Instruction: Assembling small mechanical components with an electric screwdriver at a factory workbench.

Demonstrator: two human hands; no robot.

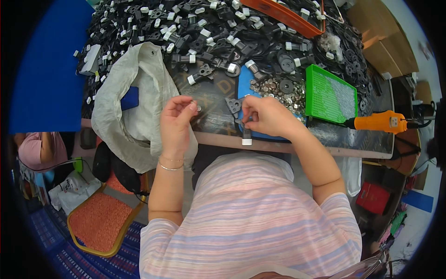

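A small round silver metal piece point(199, 108) is pinched between the thumb and fingers of my left hand point(177, 118), just above the dark tabletop. To its right, my right hand point(268, 114) has its fingers closed on a black plastic part point(233, 106) with a triangular, holed plate. The white-capped end point(246, 141) of this part points toward me at the table's front edge. Whether my right fingertips also hold something small is hidden. Beyond that hand, many silver round pieces point(278, 88) lie heaped on a blue sheet point(243, 83).
A green tray point(308, 95) of small silvery pieces stands at the right, beside an orange power screwdriver point(380, 122). Black parts with white caps point(204, 42) cover the far table under an orange basket point(278, 13). A pale sack point(116, 93) drapes over the left front edge.
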